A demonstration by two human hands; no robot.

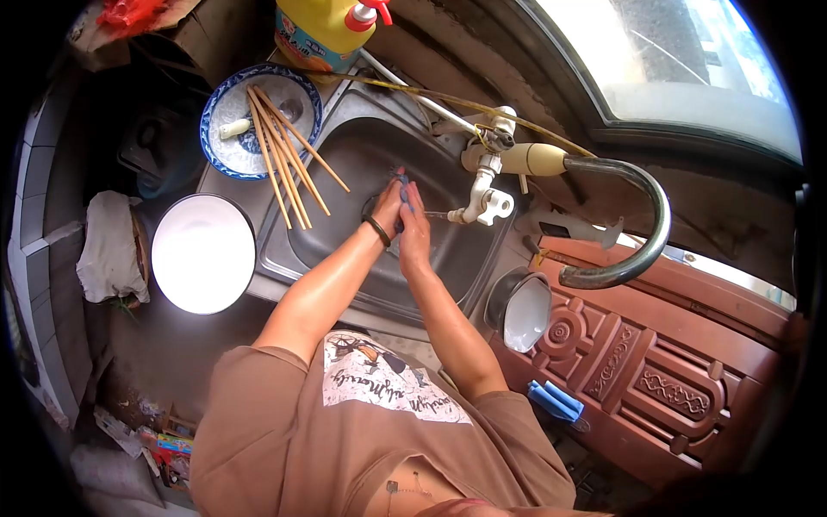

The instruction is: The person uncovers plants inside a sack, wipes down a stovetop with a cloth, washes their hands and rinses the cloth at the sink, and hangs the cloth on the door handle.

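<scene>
My left hand (388, 205), with a dark band at the wrist, and my right hand (415, 231) are pressed together over the steel sink (345, 146). Between the fingers sits a small blue-grey item (403, 184); I cannot tell what it is. Both hands close on it. A thin stream of water runs from the white tap (482, 200) toward the hands. Several wooden chopsticks (284, 155) lie across a blue-patterned plate (226, 159) and the sink's left rim.
A white bowl (202, 252) stands left of the sink and a smaller bowl (525, 312) to its right. A yellow bottle (323, 30) with a red pump is behind. A curved dark hose (642, 237) arcs over carved red-brown wood (655, 379). A blue cloth (556, 401) lies below.
</scene>
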